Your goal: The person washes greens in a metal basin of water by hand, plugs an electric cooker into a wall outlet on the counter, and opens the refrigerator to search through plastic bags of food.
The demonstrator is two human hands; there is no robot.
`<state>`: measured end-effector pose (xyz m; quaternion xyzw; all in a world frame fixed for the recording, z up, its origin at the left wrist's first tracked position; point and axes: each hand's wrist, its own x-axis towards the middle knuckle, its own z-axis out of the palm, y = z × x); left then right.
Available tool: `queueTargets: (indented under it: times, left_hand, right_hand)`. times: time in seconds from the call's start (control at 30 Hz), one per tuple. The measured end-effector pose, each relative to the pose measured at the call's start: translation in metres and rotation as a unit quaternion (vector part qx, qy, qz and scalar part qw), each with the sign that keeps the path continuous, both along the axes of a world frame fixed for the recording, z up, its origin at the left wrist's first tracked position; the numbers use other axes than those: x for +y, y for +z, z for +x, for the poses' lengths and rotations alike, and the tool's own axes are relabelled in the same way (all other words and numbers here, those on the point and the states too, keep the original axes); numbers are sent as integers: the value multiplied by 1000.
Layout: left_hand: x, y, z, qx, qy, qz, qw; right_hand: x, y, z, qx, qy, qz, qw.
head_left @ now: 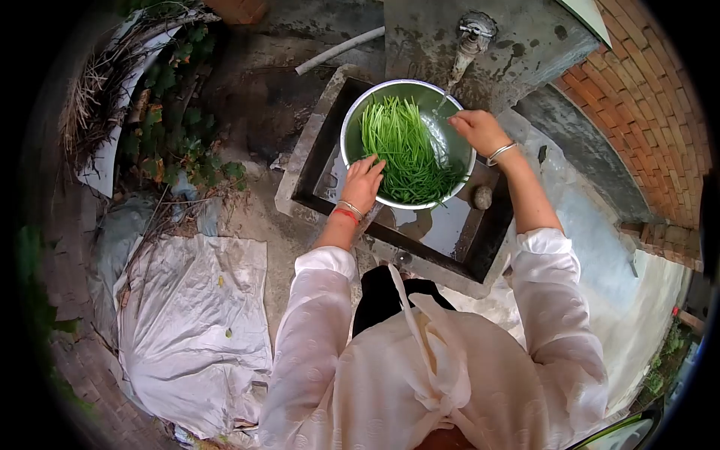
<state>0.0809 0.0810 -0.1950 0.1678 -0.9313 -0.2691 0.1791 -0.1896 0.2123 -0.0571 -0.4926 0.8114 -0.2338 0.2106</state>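
Green stalks [397,135], one lot: in metal bowl [459,161], upper centre of frame; long axis, upper left to lower right. Left grip [362,184]: nearer, at the stalks' lower-left side; fingers slightly apart, hold on rim not determinable. Right grip [480,133]: right of stalks, apart from them; fingers bunched, contents not determinable.
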Motion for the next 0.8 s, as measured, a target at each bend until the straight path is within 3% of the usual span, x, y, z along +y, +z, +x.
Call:
queueTargets:
  times: [0.07, 0.13, 0.17, 0.27, 0.33, 0.37, 0.4, 0.43, 0.47, 0.5, 0.6, 0.7, 0.8]
  left_hand:
    - [9, 35, 11, 93, 75, 107, 987]
    - [14, 62, 36, 139, 145, 95, 975]
    - [18, 66, 54, 186, 177, 273, 927]
    - [32, 82, 118, 255, 204, 535, 779]
    - [50, 105, 151, 321, 209, 614, 690]
    - [59, 110, 173, 329, 228, 623, 672]
    - [63, 113, 190, 341, 241, 628, 656]
    - [65, 115, 205, 361, 252, 629, 641]
    - [69, 116, 222, 366, 259, 628, 636]
    - [74, 118, 237, 369, 264, 629, 631]
    - [90, 111, 259, 388, 281, 635, 605]
    - [110, 103, 254, 392, 300, 652, 575]
    - [126, 72, 258, 378, 248, 715, 534]
  right_hand:
    - [27, 40, -2, -29, 1, -29, 999]
    - [64, 64, -6, -56, 14, -43, 997]
    - [88, 67, -11, -155, -32, -28, 987]
    - [162, 53, -6, -445, -145, -201, 860]
    - [223, -31, -26, -369, -302, -130, 869]
    - [260, -82, -31, 67, -211, 15, 975]
    - [283, -86, -15, 82, -186, 18, 979]
    - [312, -104, -17, -8, -187, -18, 982]
    - [323, -90, 4, -279, -340, -54, 896]
    - [340, -80, 15, -356, -361, -79, 858]
    - [405, -89, 28, -344, -416, -65, 839]
    - [453, -93, 46, -315, -407, 52, 856]
    - [476, -92, 74, -304, -387, 80, 867]
